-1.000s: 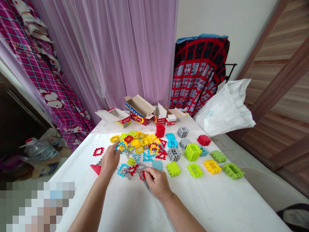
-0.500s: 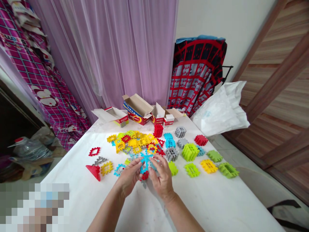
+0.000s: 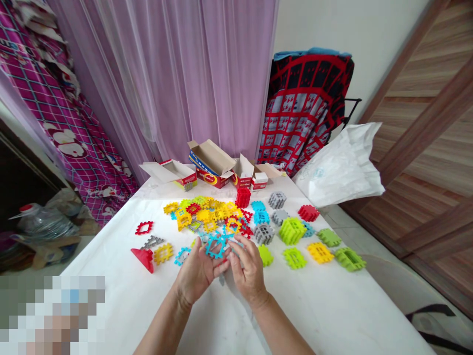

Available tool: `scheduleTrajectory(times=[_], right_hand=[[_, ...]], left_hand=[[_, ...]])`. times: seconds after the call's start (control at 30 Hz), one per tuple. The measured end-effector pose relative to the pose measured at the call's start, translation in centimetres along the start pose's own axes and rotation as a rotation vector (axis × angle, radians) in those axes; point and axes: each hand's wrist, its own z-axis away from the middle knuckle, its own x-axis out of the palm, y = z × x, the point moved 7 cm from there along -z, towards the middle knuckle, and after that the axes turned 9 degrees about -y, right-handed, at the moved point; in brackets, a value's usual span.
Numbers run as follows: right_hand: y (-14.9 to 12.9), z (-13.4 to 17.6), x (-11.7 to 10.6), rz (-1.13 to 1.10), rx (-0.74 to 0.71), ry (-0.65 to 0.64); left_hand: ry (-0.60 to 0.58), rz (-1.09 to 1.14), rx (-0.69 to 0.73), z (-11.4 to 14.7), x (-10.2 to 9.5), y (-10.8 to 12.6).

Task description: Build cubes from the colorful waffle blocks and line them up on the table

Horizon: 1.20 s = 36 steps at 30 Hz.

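Note:
A light-blue toothed square building frame [image 3: 215, 246] is tilted up between my hands, over the front of the pile. My left hand [image 3: 197, 272] is palm up with its fingers stretched out and its thumb raised beside the frame's left edge. Curled fingers of my right hand [image 3: 247, 270] hold the frame at its right side. Behind it lies a heap of yellow toothed pieces [image 3: 205, 215], mixed with red, green and blue ones. Another blue frame [image 3: 182, 256] rests just left of my left hand, partly hidden.
Stacked toothed pieces stand to the right, including a green stack [image 3: 291, 230], grey stack [image 3: 263, 233] and yellow stack [image 3: 320, 252]. At left lie a red triangular piece [image 3: 144, 259] and yellow frame [image 3: 163, 253]. Opened cartons [image 3: 212, 162] line the back; a white bag [image 3: 340, 165] is at right.
My left hand has opened from its pinch on the blue frame and turned palm up. The frame has tilted so its square opening shows, while my right hand stays at its right side.

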Motion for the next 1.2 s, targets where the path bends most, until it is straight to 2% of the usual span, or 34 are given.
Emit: scheduleTrajectory(times=[0.13,0.3,0.5,0.63,0.73,0.9,1.03,1.13,1.2], right_hand=[[0.2,0.2,0.3,0.021,-0.009,-0.016],[-0.4,0.0,1.3,0.111,-0.033,-0.120],[-1.5,-2.7,2.7,0.229,0.028,-0.361],[-1.5,-4.1,3.8,0.292,0.096,-0.563],[-1.5,-4.6,4.2,0.316,0.110,-0.661],[-1.9,-5.0,4.3,0.342,0.089,-0.696],[-2.0,-5.1,3.8,0.336,0.035,-0.665],[-0.6,-6.4,1.9,0.339,-0.013,-0.631],[1.6,-8.3,0.0,0.387,-0.036,-0.624]], left_hand=[[-0.071,0.160,0.052,0.1,-1.2,0.2],[-0.172,0.209,0.104,0.3,-1.4,0.4],[-0.248,0.220,0.109,0.2,-1.2,0.3],[-0.251,0.206,0.089,0.3,-1.1,0.1],[-0.250,0.194,0.081,0.4,-1.0,0.0],[-0.260,0.198,0.064,0.5,-0.6,-0.1],[-0.268,0.201,0.055,0.4,-1.0,-0.2],[-0.255,0.192,0.073,0.3,-2.1,0.0],[-0.263,0.180,0.127,0.2,-2.9,0.6]])
